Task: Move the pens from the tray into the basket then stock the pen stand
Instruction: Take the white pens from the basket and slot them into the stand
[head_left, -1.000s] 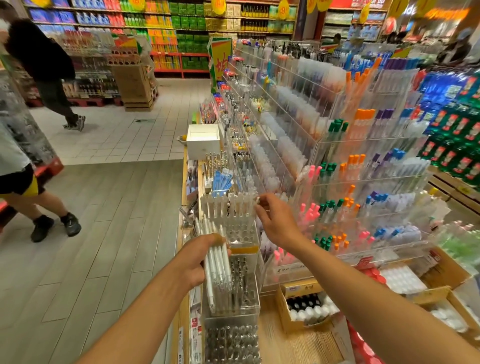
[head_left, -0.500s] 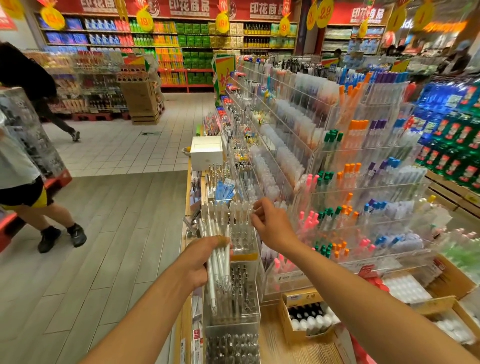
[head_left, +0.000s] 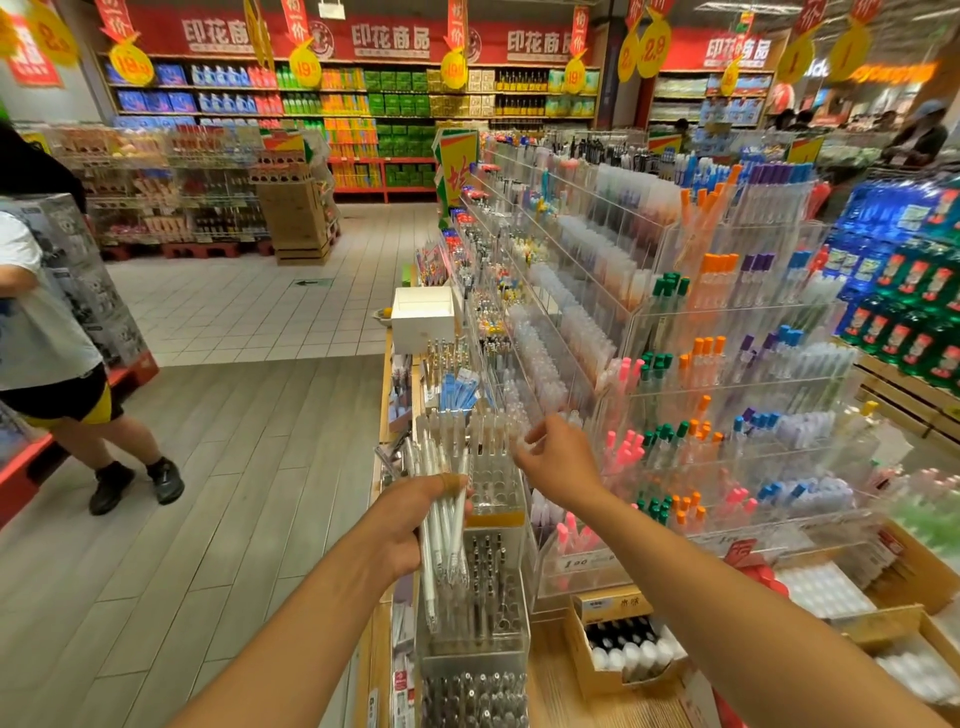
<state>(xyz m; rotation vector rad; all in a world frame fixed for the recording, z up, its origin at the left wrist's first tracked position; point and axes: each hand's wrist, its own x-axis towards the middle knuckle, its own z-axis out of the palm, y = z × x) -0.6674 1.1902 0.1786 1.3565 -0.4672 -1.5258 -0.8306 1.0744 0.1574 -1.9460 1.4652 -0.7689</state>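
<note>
Far left I see a bystander in a white shirt and black shorts (head_left: 47, 332) on the grey plank floor (head_left: 218, 519), well apart from my work. Behind, a brown cardboard display stack (head_left: 296, 218) stands on white tiles.

My left hand (head_left: 402, 530) grips a bundle of slim white pens (head_left: 441, 514), fingers curled round the barrels, thumb across the front; tips point down. The bundle hangs just in front of the clear acrylic tiered pen stand (head_left: 493, 499). Top tier of the stand holds a row of white-capped pens (head_left: 457, 428) upright, with open holes in the grid below them. Middle tier carries dark-tipped clear pens (head_left: 485, 582); bottom tier is packed with silver-ended pens (head_left: 472, 696).

My right hand (head_left: 558, 460) hovers at the stand's top right corner, fingers curled with thumb and forefinger close together; I cannot tell if they pinch anything, too blurred.

Beyond the stand a white open cardboard box (head_left: 423, 312) sits on the shelf edge. Right of my hand, the tall clear acrylic rack (head_left: 727, 395) holds rows of pink, green, orange, purple and blue capped pens. Below it, a yellow cardboard carton (head_left: 610, 618) holds black-and-white bottles (head_left: 628, 649). Far right, green boxed goods (head_left: 914, 322) are stacked.
</note>
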